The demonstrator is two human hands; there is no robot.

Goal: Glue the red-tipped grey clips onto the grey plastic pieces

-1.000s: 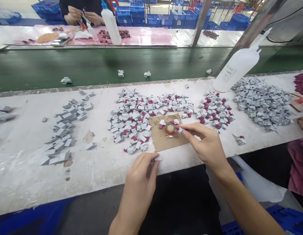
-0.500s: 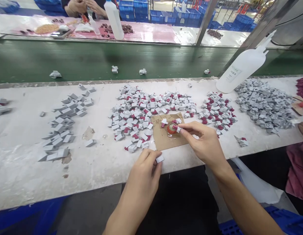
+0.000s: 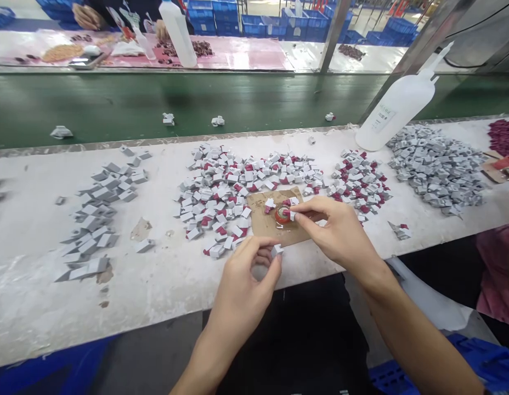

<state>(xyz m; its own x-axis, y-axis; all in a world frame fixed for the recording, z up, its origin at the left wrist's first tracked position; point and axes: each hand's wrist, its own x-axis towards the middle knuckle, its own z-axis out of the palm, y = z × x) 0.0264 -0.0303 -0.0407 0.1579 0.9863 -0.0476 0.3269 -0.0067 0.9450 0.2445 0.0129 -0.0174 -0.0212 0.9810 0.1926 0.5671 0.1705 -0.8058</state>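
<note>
My left hand [image 3: 246, 280] is closed near the table's front edge, pinching a small grey plastic block [image 3: 276, 250] between thumb and forefinger. My right hand [image 3: 340, 233] pinches a grey-and-maroon plastic piece [image 3: 292, 216] at the edge of a small round dish with an orange-red rim [image 3: 281, 220]. What looks like clear liquid is in the dish. Under it lies a brown cardboard square [image 3: 260, 235], with another grey-and-maroon piece [image 3: 270, 205] on it, left of the dish. A heap of grey-and-maroon pieces [image 3: 215, 189] curves around the cardboard's left and far sides.
Plain grey blocks [image 3: 100, 219] lie at the left; a big grey heap [image 3: 439, 170] is at the right. A white squeeze bottle [image 3: 396, 112] leans behind the heaps. Beyond runs a green conveyor belt [image 3: 254, 99] carrying a few parts. A co-worker's hand [image 3: 86, 16] shows across it.
My left hand has lifted slightly and turned its grey block. My right hand stays at the dish. Parts on the belt have moved left, and the whole view has shifted a little.
</note>
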